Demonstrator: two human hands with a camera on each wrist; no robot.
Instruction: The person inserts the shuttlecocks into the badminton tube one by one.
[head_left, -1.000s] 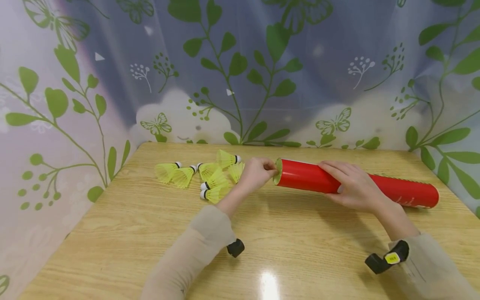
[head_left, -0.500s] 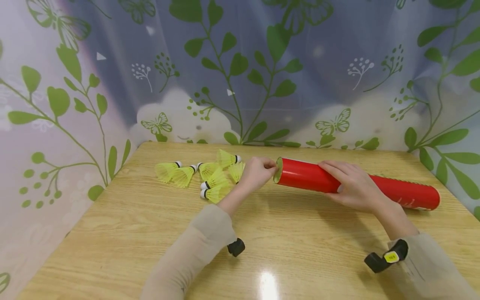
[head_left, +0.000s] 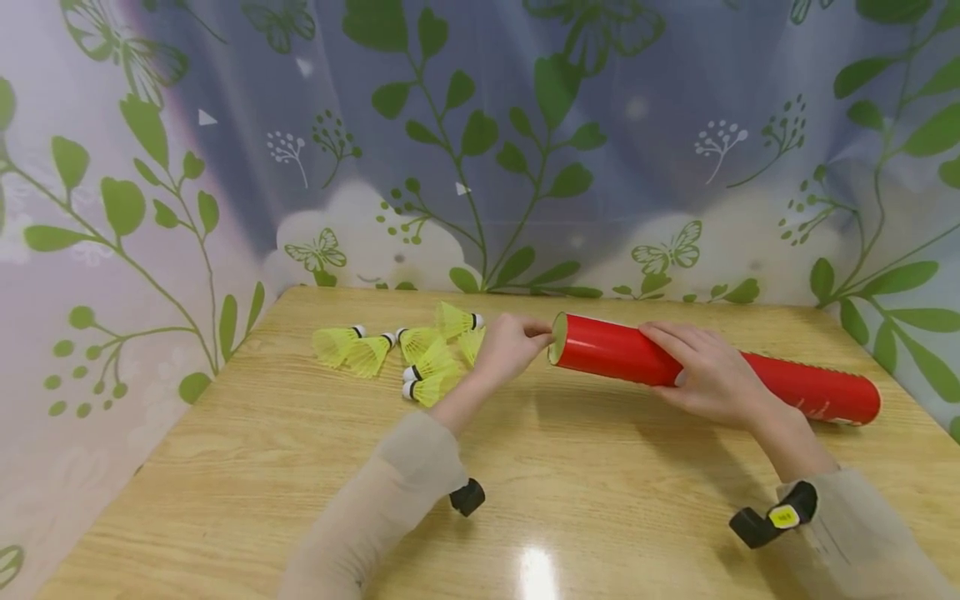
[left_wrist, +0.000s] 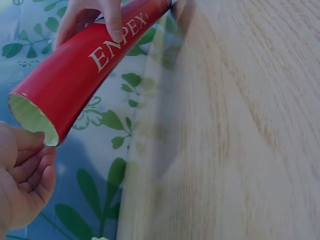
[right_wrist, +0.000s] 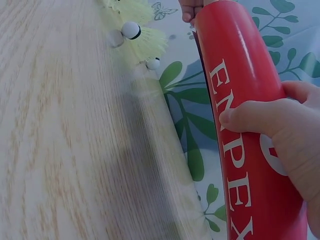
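A long red tube (head_left: pixel 615 348), lettered in white, lies aslant over the table with its open end raised to the left. My right hand (head_left: pixel 705 371) grips it around the middle; in the right wrist view the thumb (right_wrist: pixel 250 117) lies across the lettering. At the mouth is my left hand (head_left: pixel 513 346), its fingers bent and fingertips right at the rim. The left wrist view shows a pale yellow-green surface (left_wrist: pixel 31 114) inside the mouth and one fingertip reaching in. I cannot tell whether this hand pinches anything. Several yellow shuttlecocks (head_left: pixel 431 358) lie left of the hand.
The wood-grain table (head_left: pixel 300 483) runs back to a patterned curtain (head_left: pixel 525 167), which also hangs along the left and right sides. A black wrist camera (head_left: pixel 772 517) sits on the right sleeve, another (head_left: pixel 468 497) by the left.
The tube's mouth has risen slightly, so more of the opening shows. Both hands keep nearly the same places, and the shuttlecocks on the table have not moved.
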